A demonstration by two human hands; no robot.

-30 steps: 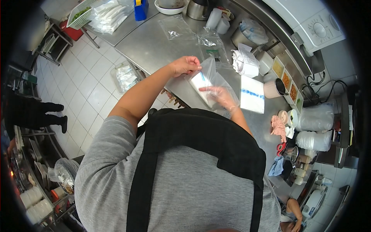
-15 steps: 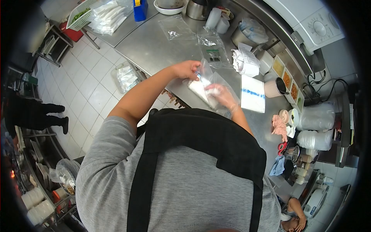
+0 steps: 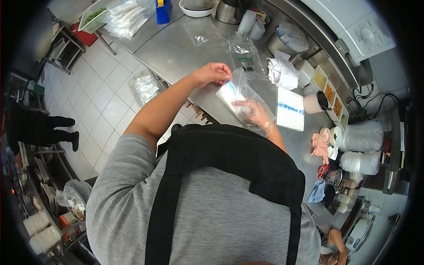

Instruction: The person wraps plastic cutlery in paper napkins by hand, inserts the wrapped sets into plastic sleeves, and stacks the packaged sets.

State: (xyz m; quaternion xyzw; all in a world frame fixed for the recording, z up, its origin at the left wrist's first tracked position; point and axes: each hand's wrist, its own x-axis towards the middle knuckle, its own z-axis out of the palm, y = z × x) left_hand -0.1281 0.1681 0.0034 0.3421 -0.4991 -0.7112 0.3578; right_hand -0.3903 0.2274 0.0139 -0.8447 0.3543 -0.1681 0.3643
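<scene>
Right now, from my remote seat, I see the white bundle (image 3: 229, 96) on the near edge of the steel counter (image 3: 170, 53), directly between the two hands. Its long axis slants from far left to near right, and clear plastic film (image 3: 240, 80) stands around it. At the far-left end, the left hand (image 3: 215, 73) sits just beside the bundle, thumb and forefinger drawn together in a narrow pinch at the film's edge. The right hand (image 3: 254, 112) is the nearer one: it lies against the bundle's right side, fingers half curled with their tips on the white surface. Film covers that hand and wrist; I can't tell how firmly those fingers grip. Farther right, apart from both hands, a blue-striped white packet (image 3: 289, 120) lies flat.
</scene>
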